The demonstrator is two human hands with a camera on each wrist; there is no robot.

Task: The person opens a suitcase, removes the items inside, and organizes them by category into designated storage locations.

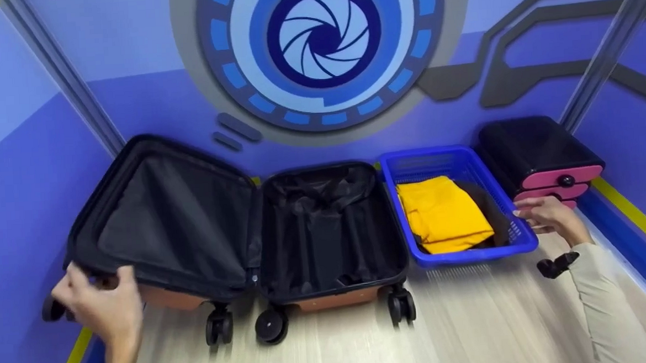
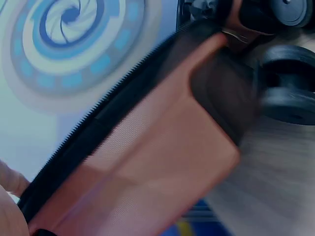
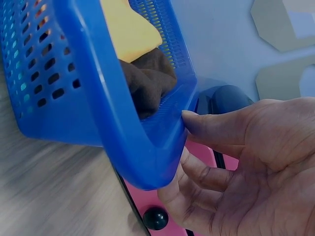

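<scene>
An open suitcase with a black lining and a copper-coloured shell lies spread in the head view. Its left half is tilted, the outer side raised. At that half's near left corner, my left hand grips the edge with bent fingers. The left wrist view shows the copper shell and its zipper edge, with part of the hand at lower left. My right hand pinches the rim of a blue plastic basket between thumb and fingers. Inside the basket are a folded yellow cloth and a dark brown cloth.
Behind the basket's right side stands a black box with pink drawers and round black knobs. Black wheels stick out from the suitcase toward me. Blue patterned panels enclose the wood-look surface at the back and sides.
</scene>
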